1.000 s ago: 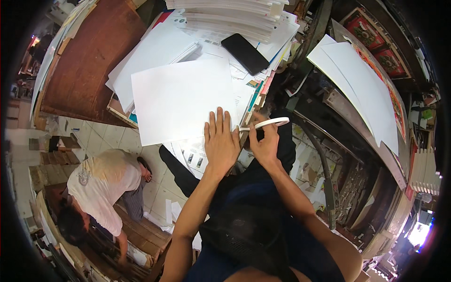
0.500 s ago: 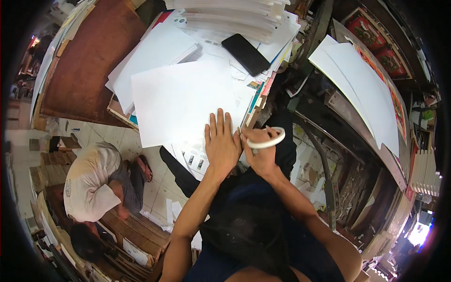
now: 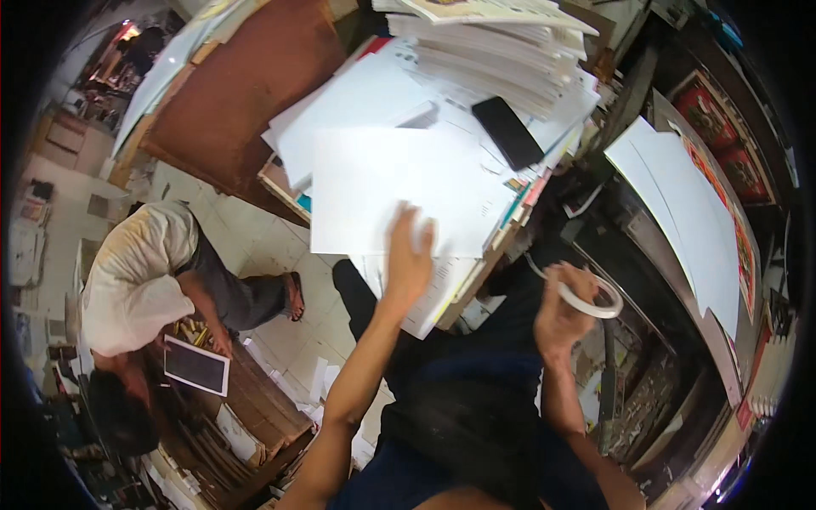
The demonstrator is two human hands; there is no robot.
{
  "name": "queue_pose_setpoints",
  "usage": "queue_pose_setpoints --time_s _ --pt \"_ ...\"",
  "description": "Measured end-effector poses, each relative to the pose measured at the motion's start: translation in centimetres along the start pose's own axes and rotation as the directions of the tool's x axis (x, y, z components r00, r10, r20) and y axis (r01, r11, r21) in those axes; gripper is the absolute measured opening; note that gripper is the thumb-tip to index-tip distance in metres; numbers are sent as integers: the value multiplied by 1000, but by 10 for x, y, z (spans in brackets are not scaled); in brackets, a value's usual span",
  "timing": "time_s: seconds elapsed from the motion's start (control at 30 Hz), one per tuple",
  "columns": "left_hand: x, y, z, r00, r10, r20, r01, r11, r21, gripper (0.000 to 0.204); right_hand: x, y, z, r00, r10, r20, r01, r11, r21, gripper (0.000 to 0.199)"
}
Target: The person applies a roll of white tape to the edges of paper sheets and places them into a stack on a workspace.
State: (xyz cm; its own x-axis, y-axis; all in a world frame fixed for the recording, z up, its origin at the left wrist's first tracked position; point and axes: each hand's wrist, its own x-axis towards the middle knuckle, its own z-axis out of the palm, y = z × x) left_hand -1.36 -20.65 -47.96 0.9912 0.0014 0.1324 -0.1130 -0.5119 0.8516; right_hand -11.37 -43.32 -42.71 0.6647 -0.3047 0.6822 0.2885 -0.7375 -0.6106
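A roll of white tape (image 3: 612, 309) hangs on my right hand (image 3: 563, 316), whose fingers curl round it, off to the right of the papers. A thin pale strip shows just left of those fingers; whether it is tape I cannot make out. My left hand (image 3: 410, 262), smeared by motion, has its fingers stretched out over the lower edge of a large white sheet (image 3: 382, 183). Whether it touches the sheet is unclear. Printed papers (image 3: 442, 293) lie partly beneath that sheet.
A black phone (image 3: 508, 133) lies on the papers, beside a tall paper stack (image 3: 493, 55). Large white sheets (image 3: 680, 208) rest on a machine at right. At left another person (image 3: 140, 276) bends over a dark white-framed panel (image 3: 197, 365). A brown board (image 3: 242, 102) stands far left.
My right hand has moved right with the tape roll, away from my left hand. The left hand has shifted on the sheet. The whole view has swung, and the other person's framed panel now shows.
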Motion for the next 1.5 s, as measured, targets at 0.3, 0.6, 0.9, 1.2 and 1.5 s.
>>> queue_pose_setpoints --time_s 0.3,0.6,0.9,1.2,1.5 --pt "8 -103 -178 970 -152 -189 206 927 312 39 -37 51 -11 965 255 -60 -253 967 29 29" --pt "40 66 -336 673 172 -720 -233 972 14 25 -39 55 -4 932 358 -64 -350 931 109 26" --pt "223 17 -512 570 -96 -816 -180 954 -239 34 -40 58 -9 947 317 -50 -306 940 153 31" --pt "235 -7 -499 -83 32 -996 220 975 13 45 -52 49 -6 910 415 -10 -406 895 183 29" --pt "225 -28 -205 949 294 -113 -176 792 585 93 -36 31 6 961 275 0 -262 918 299 31"
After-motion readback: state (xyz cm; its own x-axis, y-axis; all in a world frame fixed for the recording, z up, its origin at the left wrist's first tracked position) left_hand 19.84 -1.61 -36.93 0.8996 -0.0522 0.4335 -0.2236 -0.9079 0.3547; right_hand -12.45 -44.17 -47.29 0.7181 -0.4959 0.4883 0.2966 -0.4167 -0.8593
